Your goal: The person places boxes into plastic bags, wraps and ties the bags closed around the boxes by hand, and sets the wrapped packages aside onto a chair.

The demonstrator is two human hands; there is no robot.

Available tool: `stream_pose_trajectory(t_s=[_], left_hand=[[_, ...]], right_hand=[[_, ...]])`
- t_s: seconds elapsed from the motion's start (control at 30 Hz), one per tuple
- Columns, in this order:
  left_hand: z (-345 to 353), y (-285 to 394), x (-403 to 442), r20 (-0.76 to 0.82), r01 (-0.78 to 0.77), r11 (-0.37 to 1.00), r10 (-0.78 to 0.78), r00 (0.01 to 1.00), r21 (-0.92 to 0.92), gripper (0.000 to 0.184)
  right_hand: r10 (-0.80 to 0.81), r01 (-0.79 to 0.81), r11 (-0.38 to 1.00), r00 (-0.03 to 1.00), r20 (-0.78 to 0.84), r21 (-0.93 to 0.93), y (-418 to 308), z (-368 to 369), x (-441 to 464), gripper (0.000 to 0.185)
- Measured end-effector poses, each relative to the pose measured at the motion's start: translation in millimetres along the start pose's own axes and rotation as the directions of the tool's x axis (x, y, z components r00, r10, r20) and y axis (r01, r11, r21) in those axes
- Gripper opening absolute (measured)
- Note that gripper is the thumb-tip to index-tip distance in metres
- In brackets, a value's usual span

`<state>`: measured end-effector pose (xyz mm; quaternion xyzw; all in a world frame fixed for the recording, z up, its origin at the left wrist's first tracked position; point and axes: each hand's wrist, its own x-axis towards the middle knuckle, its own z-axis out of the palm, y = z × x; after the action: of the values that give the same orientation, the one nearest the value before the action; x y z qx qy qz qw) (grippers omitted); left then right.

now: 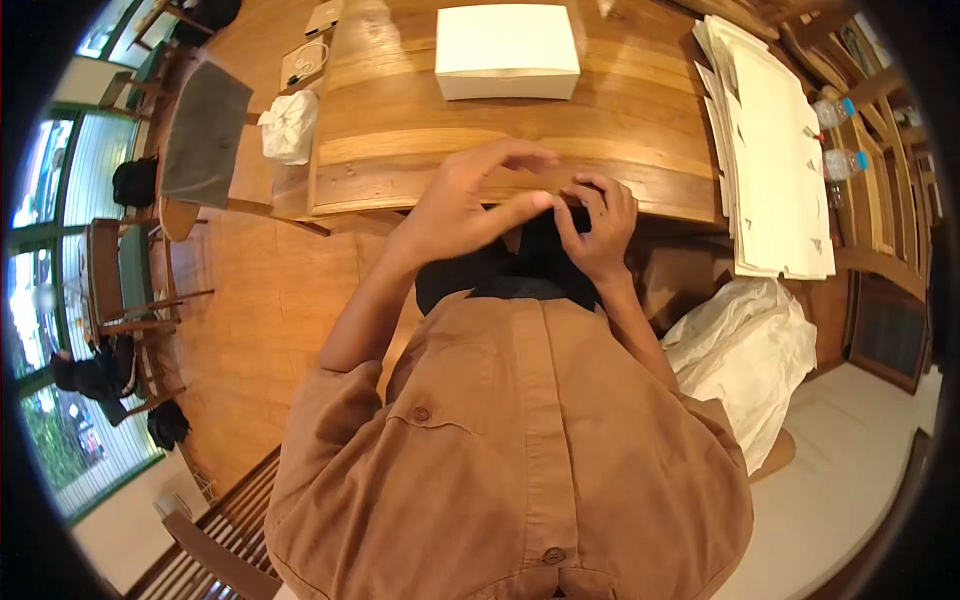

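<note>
My left hand [478, 195] hovers at the near edge of the wooden table [420, 130], fingers stretched and slightly curved, thumb apart from them. Close to its thumb tip is my right hand [602, 222], with its fingers loosely bent and spread. Whether the thumb touches the right fingers I cannot tell. I see nothing held in either hand. Beyond them on the table stands a closed white box [507, 75]. To the right lies a stack of flat white cardboard pieces [780, 160], some edges uneven.
A large white plastic bag [745, 350] rests beside me on the right. Two water bottles [846, 164] with blue caps stand past the cardboard. At the table's left are a white crumpled bag [290, 128] and a chair with a grey back [207, 135]. A slatted bench [225, 530] is behind left.
</note>
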<state>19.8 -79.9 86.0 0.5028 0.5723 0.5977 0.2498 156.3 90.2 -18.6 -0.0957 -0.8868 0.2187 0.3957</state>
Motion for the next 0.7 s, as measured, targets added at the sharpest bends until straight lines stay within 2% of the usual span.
stream_pose_trajectory(t_s=[0.07,0.1,0.17,0.2,0.27,0.3,0.33,0.37,0.4,0.43,0.47,0.5,0.53,0.57,0.6,0.63,0.67,0.7], left_hand=[[0.1,-35.8,-1.5,-0.126,0.102,0.944,-0.065,0.990,0.315,0.036],[5.2,-51.2,-2.1,-0.115,0.095,0.946,-0.062,0.991,0.311,0.036],[11.9,-74.0,-2.1,-0.280,0.195,0.980,-0.175,0.944,0.048,0.030],[13.8,-74.5,-4.6,-0.272,0.193,0.980,-0.175,0.946,0.044,0.030],[17.6,-72.7,-9.3,-0.401,0.211,0.958,-0.119,0.908,0.194,0.027],[20.1,-74.2,-11.4,-0.396,0.203,0.961,-0.115,0.911,0.188,0.027],[22.3,-76.5,-13.2,-0.405,0.172,0.947,-0.050,0.913,0.270,0.026],[23.3,-78.6,-12.0,-0.409,0.138,0.925,0.020,0.912,0.353,0.026],[23.0,-79.9,-9.8,-0.409,0.125,0.928,0.031,0.912,0.350,0.026],[22.8,-80.4,-8.9,-0.388,0.137,0.901,0.038,0.921,0.412,0.024],[22.7,-80.1,-10.0,-0.368,0.151,0.870,0.037,0.929,0.469,0.023],[21.8,-78.9,-8.6,-0.340,0.117,0.849,0.077,0.937,0.515,0.024],[19.9,-76.7,-7.9,-0.343,0.114,0.853,0.080,0.936,0.509,0.024],[19.0,-74.8,-7.2,-0.312,0.099,0.829,0.095,0.945,0.550,0.026],[18.0,-74.4,-6.8,-0.281,0.083,0.803,0.108,0.954,0.591,0.027],[16.8,-74.6,-8.6,-0.283,0.084,0.806,0.106,0.953,0.586,0.027],[16.4,-75.8,-9.2,-0.265,0.066,0.799,0.119,0.957,0.597,0.028],[15.9,-77.0,-8.7,-0.249,0.048,0.791,0.134,0.959,0.610,0.029]], right_hand=[[0.001,-0.001,1.000,1.000,0.004,-0.010,2.8,-2.4,-4.6,0.019],[-0.010,0.010,1.000,1.000,0.016,0.009,4.2,-5.3,-7.0,0.019],[-0.071,0.071,0.997,0.997,0.010,0.041,5.1,-16.1,-4.9,0.016],[-0.067,0.067,0.997,0.998,0.009,0.033,4.0,-23.8,-8.5,0.016],[-0.047,0.072,0.957,0.994,-0.095,0.280,9.0,-45.5,-16.1,0.012],[-0.060,0.102,0.966,0.982,-0.180,0.236,8.7,-63.6,-18.5,0.009],[-0.081,0.133,0.973,0.962,-0.261,0.190,10.2,-86.7,-21.2,0.007],[-0.086,0.111,0.992,0.952,-0.295,0.067,21.5,-118.3,-29.4,0.005],[-0.105,0.125,0.992,0.898,-0.428,0.017,37.0,-144.6,-30.5,0.007],[-0.015,-0.108,0.962,0.897,-0.442,-0.251,60.0,-183.3,-46.2,0.016],[0.161,-0.402,0.867,0.785,-0.599,-0.294,68.0,-207.1,-45.4,0.028],[0.360,-0.618,0.723,0.719,-0.594,-0.309,67.3,-228.1,-33.3,0.037],[0.537,-0.790,0.522,0.598,-0.595,-0.322,66.2,-245.5,-26.5,0.048],[0.531,-0.786,0.523,0.602,-0.596,-0.328,80.1,-258.4,-38.1,0.048],[0.567,-0.787,0.228,0.586,-0.579,-0.573,100.9,-267.9,-57.8,0.057],[0.601,-0.663,-0.096,0.556,-0.574,-0.743,116.9,-272.9,-79.2,0.068],[0.599,-0.660,-0.099,0.558,-0.574,-0.745,128.8,-272.9,-99.6,0.068],[0.688,-0.650,-0.185,0.450,-0.569,-0.737,141.9,-269.9,-118.7,0.076]])
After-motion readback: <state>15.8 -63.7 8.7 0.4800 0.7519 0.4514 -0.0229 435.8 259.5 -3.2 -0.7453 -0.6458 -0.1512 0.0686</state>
